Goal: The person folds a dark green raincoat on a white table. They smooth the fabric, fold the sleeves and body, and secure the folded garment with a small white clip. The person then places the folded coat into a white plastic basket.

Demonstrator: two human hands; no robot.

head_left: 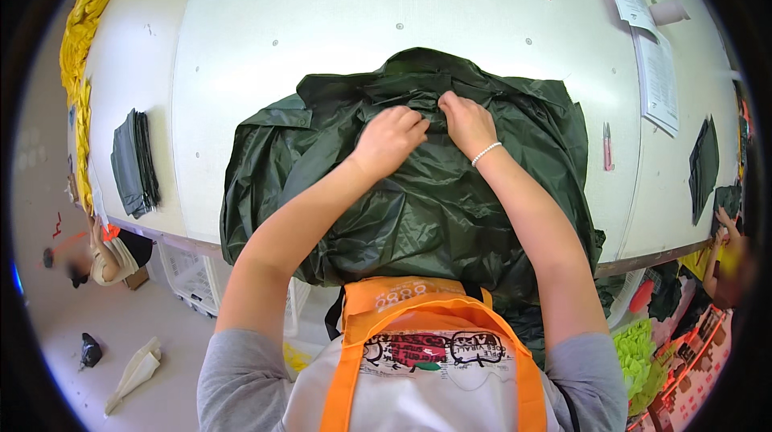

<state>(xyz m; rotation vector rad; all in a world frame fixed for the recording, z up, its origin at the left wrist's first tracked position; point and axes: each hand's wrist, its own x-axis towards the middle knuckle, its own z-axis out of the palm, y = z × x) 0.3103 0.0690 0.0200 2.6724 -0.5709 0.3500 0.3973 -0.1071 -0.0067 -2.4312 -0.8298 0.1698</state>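
Note:
A large dark green garment of thin, shiny fabric [418, 199] lies bunched on the white table in front of me and hangs over its near edge. My left hand [392, 139] is closed on a fold near the garment's far middle, fingers curled inward. Just to its right, my right hand [466, 122] pinches the same gathered part between thumb and fingers. A small gap separates the two hands. The fingertips partly hide the bit of fabric they grip.
Folded dark green pieces [135, 162] lie at the left, with yellow fabric [84, 38] along that edge. Small thread snips [608, 147] rest right of the garment. Printed sheets [658, 78] and another dark piece [704, 166] are farther right. A white crate [186, 271] stands below; other people work at both sides.

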